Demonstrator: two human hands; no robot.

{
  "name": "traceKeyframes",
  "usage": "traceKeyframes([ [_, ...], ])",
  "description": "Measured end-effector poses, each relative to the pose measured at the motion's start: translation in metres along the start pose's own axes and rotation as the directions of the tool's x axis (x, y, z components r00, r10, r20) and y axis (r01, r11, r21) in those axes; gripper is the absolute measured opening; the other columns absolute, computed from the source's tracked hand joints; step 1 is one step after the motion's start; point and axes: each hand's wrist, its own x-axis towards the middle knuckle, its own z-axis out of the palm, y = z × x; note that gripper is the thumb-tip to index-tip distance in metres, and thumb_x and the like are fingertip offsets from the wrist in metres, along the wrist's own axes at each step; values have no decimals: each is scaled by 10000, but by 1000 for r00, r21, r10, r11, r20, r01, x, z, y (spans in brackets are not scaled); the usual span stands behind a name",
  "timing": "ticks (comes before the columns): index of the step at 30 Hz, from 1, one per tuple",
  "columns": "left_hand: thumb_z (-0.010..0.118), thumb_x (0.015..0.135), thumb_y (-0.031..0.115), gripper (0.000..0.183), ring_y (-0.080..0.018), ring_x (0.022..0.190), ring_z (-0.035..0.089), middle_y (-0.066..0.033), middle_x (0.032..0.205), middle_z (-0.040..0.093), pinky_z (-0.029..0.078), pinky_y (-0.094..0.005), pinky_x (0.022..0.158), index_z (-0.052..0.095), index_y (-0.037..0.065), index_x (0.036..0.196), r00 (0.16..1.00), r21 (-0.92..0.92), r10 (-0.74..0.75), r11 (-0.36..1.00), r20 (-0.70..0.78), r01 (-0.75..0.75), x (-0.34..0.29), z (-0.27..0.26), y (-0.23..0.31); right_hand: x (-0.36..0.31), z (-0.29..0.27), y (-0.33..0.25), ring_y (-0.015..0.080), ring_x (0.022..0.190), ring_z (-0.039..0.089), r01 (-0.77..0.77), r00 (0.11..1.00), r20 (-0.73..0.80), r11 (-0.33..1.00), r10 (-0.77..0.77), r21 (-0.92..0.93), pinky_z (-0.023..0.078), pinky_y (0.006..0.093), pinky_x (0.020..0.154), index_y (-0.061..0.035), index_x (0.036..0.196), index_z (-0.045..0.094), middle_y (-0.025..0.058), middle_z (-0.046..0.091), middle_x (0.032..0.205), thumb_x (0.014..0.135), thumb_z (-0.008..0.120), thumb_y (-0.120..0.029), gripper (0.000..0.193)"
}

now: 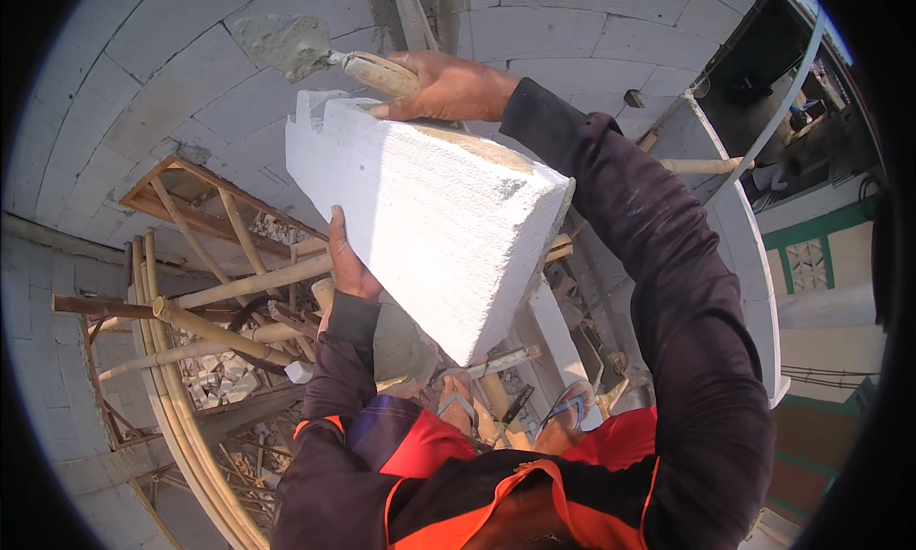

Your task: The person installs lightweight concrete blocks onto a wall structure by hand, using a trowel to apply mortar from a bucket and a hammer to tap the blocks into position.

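Note:
A large white lightweight concrete block [420,216] is held up, tilted, in front of my body. My left hand [351,269] grips its left side, thumb upward on the face, with the other fingers hidden behind. Above the block's upper edge, my right hand [453,87] is closed round the wooden handle of a trowel [286,46], its thumb at the block's edge. Grey mortar coats the trowel's blade, which points left toward the wall. A notched, broken-looking corner shows at the block's upper left.
A wall of pale blocks [563,35] curves across the far side. At left, bamboo poles [229,335] cross near a wooden frame [153,192], with rubble [224,378] below. My sandalled feet [563,416] stand among planks and poles. A thin pale pipe [787,102] slants at upper right.

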Motion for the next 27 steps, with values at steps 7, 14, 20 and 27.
traceKeyframes([
  [7, 573, 975, 626, 880, -361, 1388, 503, -240, 1497, 478, 442, -514, 1147, 320, 20, 1561, 981, -227, -164, 956, 104, 184, -30, 48, -30, -14, -24, -24, 322, 1125, 651, -205, 978, -37, 979, 204, -17, 507, 406, 982, 67, 1516, 370, 277, 622, 1208, 879, 763, -520, 951],
  [14, 470, 1011, 657, 802, -315, 1360, 533, -182, 1514, 503, 427, -494, 1138, 417, 53, 1537, 930, -342, -296, 870, 217, 356, -56, 80, -42, -7, -40, -53, 318, 1171, 646, -477, 877, 4, 870, 481, -128, 506, 422, 1013, 54, 1529, 354, 266, 618, 1267, 873, 776, -523, 970],
  [20, 469, 1013, 651, 782, -319, 1348, 542, -169, 1498, 514, 437, -501, 1128, 417, 77, 1542, 948, -372, -307, 872, 88, 317, -75, 97, -43, 0, -43, -57, 299, 1120, 671, -525, 841, 35, 829, 540, -194, 518, 419, 989, 8, 1504, 436, 226, 670, 1192, 878, 787, -496, 877],
  [27, 476, 1017, 632, 764, -323, 1312, 576, -168, 1487, 529, 485, -488, 1092, 417, 81, 1542, 922, -433, -388, 831, 2, 351, -84, 95, -48, 33, -37, -38, 276, 1090, 683, -504, 783, 212, 797, 584, -333, 554, 376, 920, -13, 1481, 481, 189, 671, 1205, 897, 769, -471, 796],
])
